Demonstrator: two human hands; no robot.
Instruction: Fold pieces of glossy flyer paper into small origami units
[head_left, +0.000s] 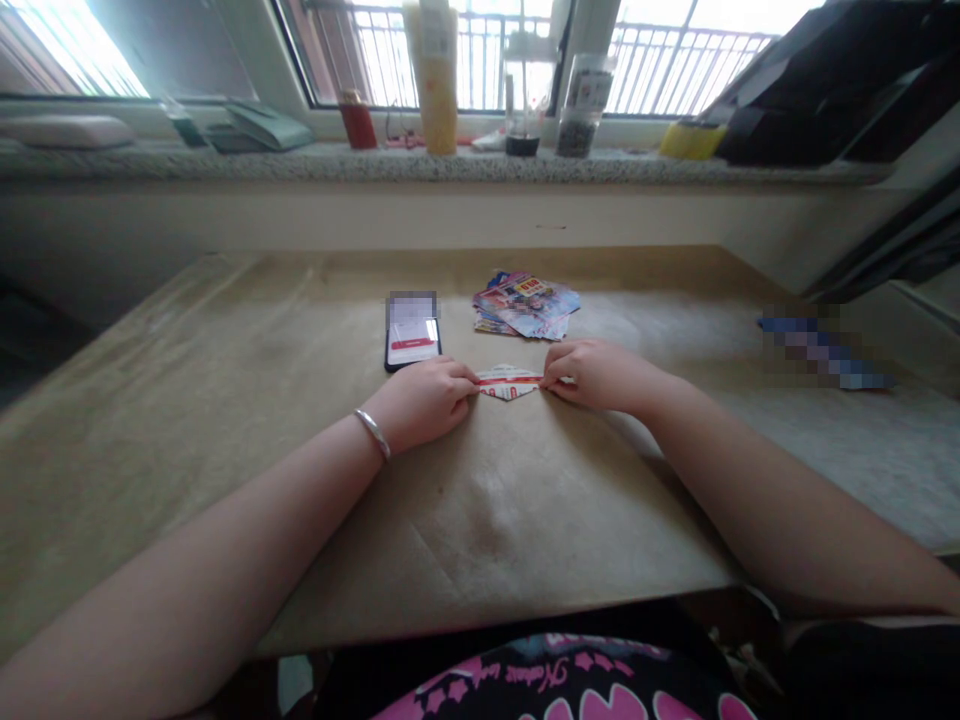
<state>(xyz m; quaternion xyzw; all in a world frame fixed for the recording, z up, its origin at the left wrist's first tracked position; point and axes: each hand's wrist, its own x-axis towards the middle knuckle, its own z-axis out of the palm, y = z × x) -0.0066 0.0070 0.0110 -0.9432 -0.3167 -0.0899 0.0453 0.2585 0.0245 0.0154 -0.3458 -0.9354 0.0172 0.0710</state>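
Between my two hands lies a small folded piece of printed paper [509, 382], white with red print and a red stripe, its lower edge coming to a point. My left hand [431, 402], with a silver bangle at the wrist, pinches the paper's left corner. The right corner is pinched by the fingers of my right hand [589, 375]. A phone [412, 345] with a lit screen lies just beyond my left hand. Past the paper sits a loose stack of colourful printed sheets [527, 303].
The pale brown table [480, 520] reaches back to a wall under a stone windowsill [262, 168]. On the sill stand a tall yellow bottle [437, 100], a red jar [358, 120] and other containers. A blurred dark-blue strip [825, 353] lies at the right.
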